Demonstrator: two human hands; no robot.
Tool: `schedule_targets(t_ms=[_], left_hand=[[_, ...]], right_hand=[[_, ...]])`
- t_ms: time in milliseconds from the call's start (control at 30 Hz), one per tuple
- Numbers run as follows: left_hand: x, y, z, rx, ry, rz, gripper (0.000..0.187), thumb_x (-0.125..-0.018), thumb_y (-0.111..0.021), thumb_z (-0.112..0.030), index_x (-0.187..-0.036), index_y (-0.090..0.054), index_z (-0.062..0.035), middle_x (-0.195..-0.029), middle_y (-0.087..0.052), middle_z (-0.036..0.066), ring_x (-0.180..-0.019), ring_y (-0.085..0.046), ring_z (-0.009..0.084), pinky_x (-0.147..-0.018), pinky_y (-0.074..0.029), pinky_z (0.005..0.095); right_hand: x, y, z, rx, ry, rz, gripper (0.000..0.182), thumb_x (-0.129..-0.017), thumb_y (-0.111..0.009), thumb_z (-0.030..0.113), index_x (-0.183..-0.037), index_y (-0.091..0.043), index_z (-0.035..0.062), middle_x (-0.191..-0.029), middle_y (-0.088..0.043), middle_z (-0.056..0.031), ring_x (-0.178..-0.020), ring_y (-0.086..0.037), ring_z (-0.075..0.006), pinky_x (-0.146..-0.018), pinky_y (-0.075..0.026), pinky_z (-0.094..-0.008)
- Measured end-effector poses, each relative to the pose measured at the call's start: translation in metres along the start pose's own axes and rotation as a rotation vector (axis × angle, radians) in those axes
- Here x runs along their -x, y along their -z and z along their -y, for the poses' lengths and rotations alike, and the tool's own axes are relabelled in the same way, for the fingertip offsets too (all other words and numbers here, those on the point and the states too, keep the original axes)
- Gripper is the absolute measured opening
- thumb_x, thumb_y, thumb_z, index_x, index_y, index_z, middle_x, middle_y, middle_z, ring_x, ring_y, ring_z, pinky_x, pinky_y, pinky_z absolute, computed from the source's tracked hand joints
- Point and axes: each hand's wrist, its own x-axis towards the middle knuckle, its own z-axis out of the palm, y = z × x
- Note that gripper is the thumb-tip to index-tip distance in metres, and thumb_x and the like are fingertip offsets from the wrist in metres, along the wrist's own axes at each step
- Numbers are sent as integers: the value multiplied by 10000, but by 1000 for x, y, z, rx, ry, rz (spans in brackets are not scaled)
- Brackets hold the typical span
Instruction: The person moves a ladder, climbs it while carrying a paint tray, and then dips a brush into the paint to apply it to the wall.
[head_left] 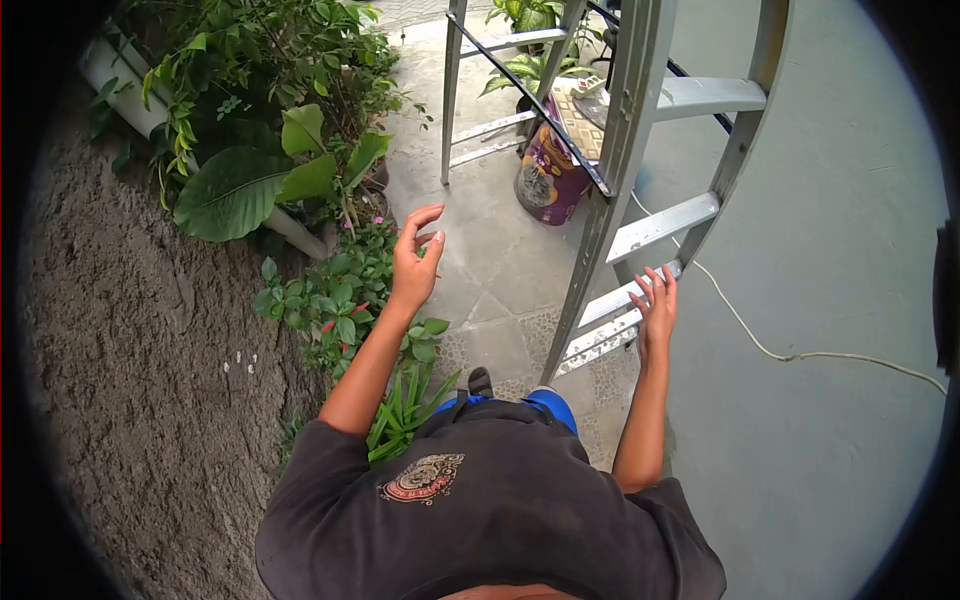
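Observation:
My left hand point(418, 258) is raised over the paved path beside the plants, its fingers loosely curved, thumb apart, with nothing between them. On the other side, my right hand point(657, 305) has its fingers spread and overlaps the lower rungs of an aluminium stepladder point(665, 228) in this view. Its grip is empty too. The ladder stands unfolded in front of me, its rungs spotted with white paint. Between the ladder's legs a purple paint bucket point(545, 180) sits on the ground, a beige patterned piece point(580, 118) lying on top.
Leafy plants point(245, 185) line the left of the path point(480, 265), along a rough wall point(150, 350). A smooth grey wall point(830, 220) rises on the right. A pale cable point(745, 325) runs from behind the ladder to the right. Black braces point(530, 100) link the ladder's halves.

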Motion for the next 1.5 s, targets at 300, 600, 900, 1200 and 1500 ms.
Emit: schedule_targets(t_ms=[300, 600, 900, 1200, 1500], left_hand=[[-18, 22, 25, 101, 17, 8, 289, -923, -568, -61, -1211, -581, -41, -1303, -559, 98, -1202, -536, 195, -937, -467, 325], [-81, 9, 48, 157, 0, 9, 266, -917, -557, -41, -1182, -586, -40, -1267, -575, 90, -1175, -551, 184, -932, -466, 319], [-190, -17, 73, 193, -90, -29, 235, -925, -547, -42, -1154, -601, -31, -1229, -590, 84, -1146, -562, 178, -913, -464, 314], [-277, -23, 113, 248, -148, -169, 199, -946, -525, -42, -1130, -596, -17, -1157, -642, 81, -1080, -587, 164, -928, -450, 302], [-405, 8, 165, 391, -27, -506, 138, -955, -502, -58, -1058, -593, -59, -1039, -671, 55, -909, -637, 134, -774, -493, 264]], right_hand=[[-39, -26, 8, -10, -26, -153, 642, -1001, -516, 365, -1507, -237, 85, -1360, -478, -160, -1217, -529, -303, -911, -472, -430], [-79, -40, -4, -1, -106, -287, 748, -951, -588, 351, -1530, -158, 150, -1436, -399, -164, -1230, -458, -310, -943, -435, -447], [-97, -54, -22, -160, 61, -397, 723, -957, -565, 122, -1512, -109, 46, -1429, -412, -207, -1282, -432, -270, -1101, -304, -374], [-108, -58, -26, -280, 42, -473, 625, -945, -583, 150, -1468, -260, 35, -1352, -486, -153, -1193, -518, -272, -1023, -419, -393], [-110, -49, -35, -353, 14, -426, 513, -972, -534, 144, -1428, -322, 40, -1274, -553, -145, -1105, -594, -271, -934, -506, -401]])
